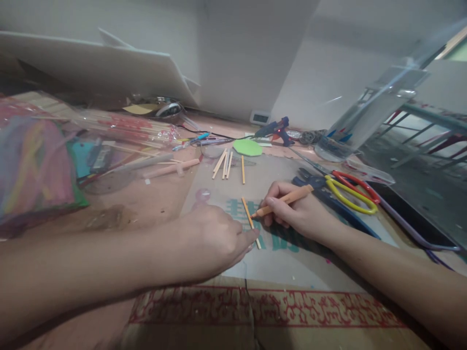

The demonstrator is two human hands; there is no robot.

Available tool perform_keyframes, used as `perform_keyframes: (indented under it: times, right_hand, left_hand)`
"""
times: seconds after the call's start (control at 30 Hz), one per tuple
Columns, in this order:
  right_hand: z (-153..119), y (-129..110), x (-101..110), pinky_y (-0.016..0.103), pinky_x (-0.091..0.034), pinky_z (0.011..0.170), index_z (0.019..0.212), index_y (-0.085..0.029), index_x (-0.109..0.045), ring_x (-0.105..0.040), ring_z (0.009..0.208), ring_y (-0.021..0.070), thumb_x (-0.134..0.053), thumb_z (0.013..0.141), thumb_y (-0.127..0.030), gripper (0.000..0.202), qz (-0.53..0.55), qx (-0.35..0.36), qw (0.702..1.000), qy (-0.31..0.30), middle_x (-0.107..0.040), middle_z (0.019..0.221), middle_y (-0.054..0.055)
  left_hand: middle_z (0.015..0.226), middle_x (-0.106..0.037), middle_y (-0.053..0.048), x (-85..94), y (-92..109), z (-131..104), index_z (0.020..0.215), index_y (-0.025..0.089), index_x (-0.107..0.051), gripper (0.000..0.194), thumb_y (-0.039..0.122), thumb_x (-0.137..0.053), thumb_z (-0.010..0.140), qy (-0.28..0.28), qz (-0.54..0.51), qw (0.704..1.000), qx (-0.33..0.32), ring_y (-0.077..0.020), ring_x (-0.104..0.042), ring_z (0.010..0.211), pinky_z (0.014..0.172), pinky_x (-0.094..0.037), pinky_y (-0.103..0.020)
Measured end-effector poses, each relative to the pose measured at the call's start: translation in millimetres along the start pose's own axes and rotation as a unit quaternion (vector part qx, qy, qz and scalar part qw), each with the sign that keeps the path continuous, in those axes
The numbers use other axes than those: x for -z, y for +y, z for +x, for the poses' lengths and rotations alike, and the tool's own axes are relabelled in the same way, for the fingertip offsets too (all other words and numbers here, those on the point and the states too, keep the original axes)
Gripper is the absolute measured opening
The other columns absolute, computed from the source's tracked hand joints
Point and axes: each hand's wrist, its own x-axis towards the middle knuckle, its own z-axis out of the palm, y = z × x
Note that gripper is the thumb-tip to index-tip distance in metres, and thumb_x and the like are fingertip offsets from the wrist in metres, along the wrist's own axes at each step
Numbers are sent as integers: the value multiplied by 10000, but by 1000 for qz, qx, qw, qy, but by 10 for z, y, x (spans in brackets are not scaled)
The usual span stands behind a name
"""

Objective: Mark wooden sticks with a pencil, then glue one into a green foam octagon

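My right hand [292, 206] is closed round an orange marker [295, 194], whose tip touches a thin wooden stick [247, 211] lying on the pale sheet [219, 170]. The upper part of that stick is orange, the lower end bare wood. My left hand [222, 238] rests on the sheet to the left, its fingertips on the lower part of the stick; its other fingers are mostly hidden under the hand. Just beyond, a fully orange stick [243, 170] lies beside several plain sticks [224, 164].
Scissors [352, 192], a dark-handled tool [310, 179] and a phone [416, 214] lie at the right. Behind are a green paper shape [247, 147], a glue gun [279, 131] and a clear container [350, 126]. Bagged craft materials [36, 165] fill the left.
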Motion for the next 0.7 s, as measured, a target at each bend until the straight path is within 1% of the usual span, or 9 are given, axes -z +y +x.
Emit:
perform_keyframes:
  times: [0.07,0.2,0.33,0.43,0.5,0.57,0.63,0.67,0.7]
  right_hand:
    - [3,-14,4,174,-381,425,807,-191,-571,-550,466,72,-608,974,-336,224,-2,2,1000,-9,-732,631,19]
    - [-5,-44,11,183,-379,425,764,-192,-569,-593,486,92,-612,954,-327,237,1,2,999,-37,-728,613,29]
    - [-20,-40,4,189,-364,415,781,-198,-568,-563,464,83,-608,972,-337,240,5,6,1000,-24,-726,621,16]
    - [-26,-21,-1,192,-370,413,788,-207,-557,-561,466,87,-607,986,-349,249,9,6,1000,-18,-723,620,9]
    - [-27,-12,-2,194,-374,411,785,-208,-553,-564,468,91,-611,985,-349,251,10,7,1000,-21,-718,615,8]
    - [-28,-7,-1,192,-381,411,788,-208,-552,-567,472,92,-610,986,-349,250,11,6,1000,-16,-718,619,10]
    - [-30,-4,-1,189,-385,414,795,-206,-555,-566,476,90,-626,980,-343,241,9,5,1000,-14,-720,625,8]
    - [-32,-3,-1,186,-385,416,799,-205,-556,-564,476,88,-635,976,-340,236,9,4,1000,-13,-721,627,6]
    - [-33,-3,-1,185,-382,416,803,-205,-557,-559,472,86,-643,972,-339,232,11,4,1000,-11,-721,626,3]
  left_hand:
    - [690,-688,-16,-8,-4,3,1127,153,-650,208,207,-471,1034,9,2,1000,-9,-217,-632,554,533,-449,-336]
    - [708,-697,-20,-16,-4,3,1118,162,-651,185,210,-504,1017,-5,6,1000,-1,-217,-633,558,555,-467,-346]
    - [708,-697,-31,-21,-10,-11,1136,163,-656,204,201,-499,1012,-18,4,1000,6,-209,-623,558,596,-488,-346]
    - [703,-694,-34,-23,-12,-15,1160,151,-658,226,178,-494,1007,-12,1,1000,-6,-212,-626,561,574,-478,-341]
    - [713,-696,-36,-6,-3,-6,1136,154,-659,212,184,-489,1013,-13,-1,1000,-4,-213,-634,568,568,-474,-340]
    - [768,-716,-48,29,8,12,1096,167,-655,203,240,-476,1034,-11,-11,999,30,-218,-662,620,616,-500,-352]
    - [875,-737,-70,68,9,35,1113,167,-639,253,379,-529,1029,-13,-30,995,99,-249,-699,734,688,-535,-387]
    - [937,-738,-88,81,3,46,1153,154,-626,358,473,-583,997,-14,-40,990,134,-273,-709,807,722,-548,-406]
    - [1015,-733,-115,88,-6,55,1214,132,-603,515,569,-640,944,-14,-46,985,168,-303,-710,897,766,-559,-427]
